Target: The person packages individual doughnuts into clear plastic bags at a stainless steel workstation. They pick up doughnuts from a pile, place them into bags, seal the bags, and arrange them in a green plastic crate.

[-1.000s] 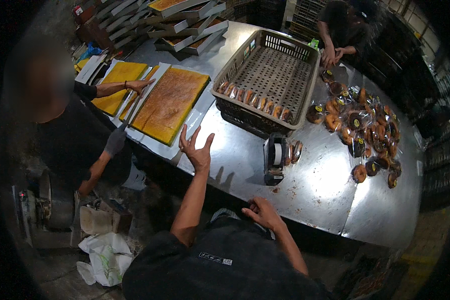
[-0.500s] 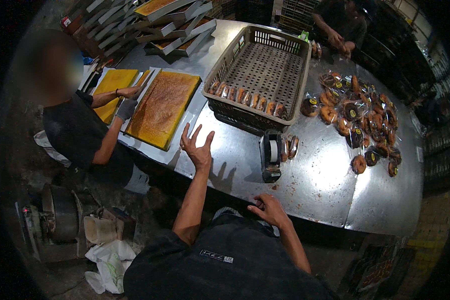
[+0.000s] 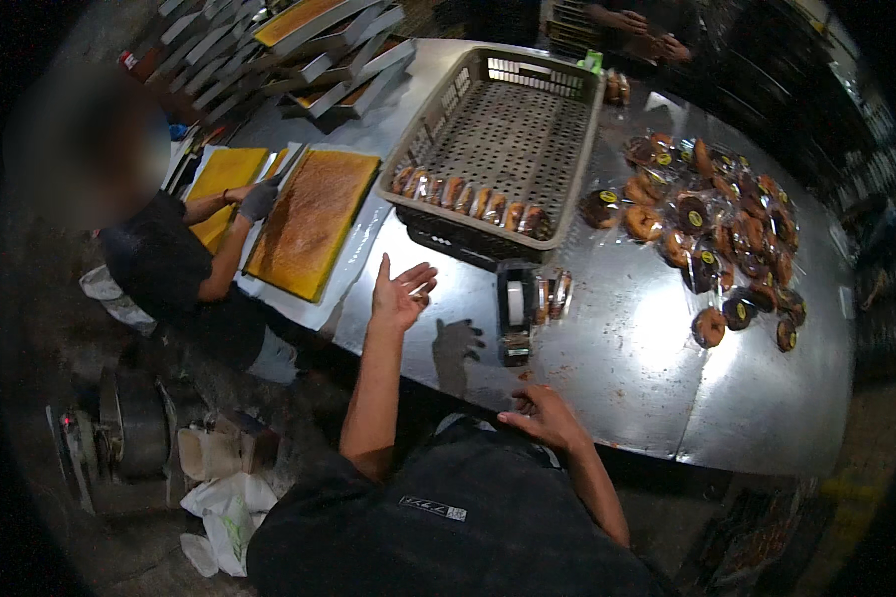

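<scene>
My left hand point(image 3: 403, 297) is raised over the steel table's near edge, palm turned up, fingers spread, holding nothing. My right hand point(image 3: 548, 418) hovers at the table's edge with loosely bent fingers, its thumb apart and nothing visible in it. Between and beyond them stands a black tape dispenser point(image 3: 514, 328) with a white roll. Wrapped donuts point(image 3: 553, 297) stand against its right side. Behind it, a brown plastic crate point(image 3: 396, 189) holds a row of wrapped donuts point(image 3: 468, 202) along its near side. A heap of bagged donuts point(image 3: 732, 224) lies to the right.
On the left, a co-worker's gloved hand point(image 3: 260, 199) is at a large sheet cake point(image 3: 314, 214) with a knife. Another person's hands point(image 3: 657, 42) show at the far side. Stacked baking trays point(image 3: 338, 60) stand at the back left. A white bag point(image 3: 231, 512) lies on the floor.
My left hand has turned from fingers reaching forward to palm up, and shifted slightly. My right hand stays about in place. The co-worker's hands shifted at the cake. The whole view swung slightly.
</scene>
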A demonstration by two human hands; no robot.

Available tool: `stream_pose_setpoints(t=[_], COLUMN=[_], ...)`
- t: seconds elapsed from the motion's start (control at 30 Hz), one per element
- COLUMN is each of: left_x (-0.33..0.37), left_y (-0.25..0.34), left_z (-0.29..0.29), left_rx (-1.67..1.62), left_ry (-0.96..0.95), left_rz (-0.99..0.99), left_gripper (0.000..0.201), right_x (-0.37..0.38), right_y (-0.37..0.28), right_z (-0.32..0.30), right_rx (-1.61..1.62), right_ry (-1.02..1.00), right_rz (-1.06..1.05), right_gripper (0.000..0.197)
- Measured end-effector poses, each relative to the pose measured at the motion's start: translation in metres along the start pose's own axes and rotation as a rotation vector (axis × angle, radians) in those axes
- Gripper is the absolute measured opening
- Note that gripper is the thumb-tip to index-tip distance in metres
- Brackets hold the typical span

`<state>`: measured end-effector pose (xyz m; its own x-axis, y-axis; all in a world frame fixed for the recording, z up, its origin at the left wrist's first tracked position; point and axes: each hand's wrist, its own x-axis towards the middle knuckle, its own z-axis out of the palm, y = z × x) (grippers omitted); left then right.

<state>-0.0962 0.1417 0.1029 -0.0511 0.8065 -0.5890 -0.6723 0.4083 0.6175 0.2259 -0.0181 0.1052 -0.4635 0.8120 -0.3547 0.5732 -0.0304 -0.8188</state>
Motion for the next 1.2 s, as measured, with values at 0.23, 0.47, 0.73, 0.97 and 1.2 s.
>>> stream_pose_setpoints(t=[0.23, 0.47, 0.73, 0.97, 1.2], left_x=[-0.013, 0.042, 0.196, 0.030, -0.091], left_y=[-0.047, -0.155, -0.191, -0.122, -0.104], left_z=[0.106, 0.285, 0.312, 0.291, 0.161], left_rx=[0.973, 1.830, 2.192, 1.368, 0.910], left_ry=[0.142, -0.451, -0.167, -0.612, -0.434], left_rz=[1.021, 1.068, 0.936, 0.329, 0.799], left_gripper=[0.016, 0.043, 0.032, 0.033, 0.056], right_x=[-0.016, -0.038, -0.066, -0.020, 0.013], right_y=[0.030, 0.068, 0.079, 0.049, 0.027], right_z=[-0.043, -0.078, -0.117, -0.125, -0.088], right_rx=[0.008, 0.060, 0.323, -0.180, 0.622], right_ry=[0.034, 0.095, 0.139, 1.078, 0.596], right_rz=[-0.018, 0.021, 0.117, -0.049, -0.231], right_gripper=[0.072, 0.068, 0.060, 0.074, 0.045])
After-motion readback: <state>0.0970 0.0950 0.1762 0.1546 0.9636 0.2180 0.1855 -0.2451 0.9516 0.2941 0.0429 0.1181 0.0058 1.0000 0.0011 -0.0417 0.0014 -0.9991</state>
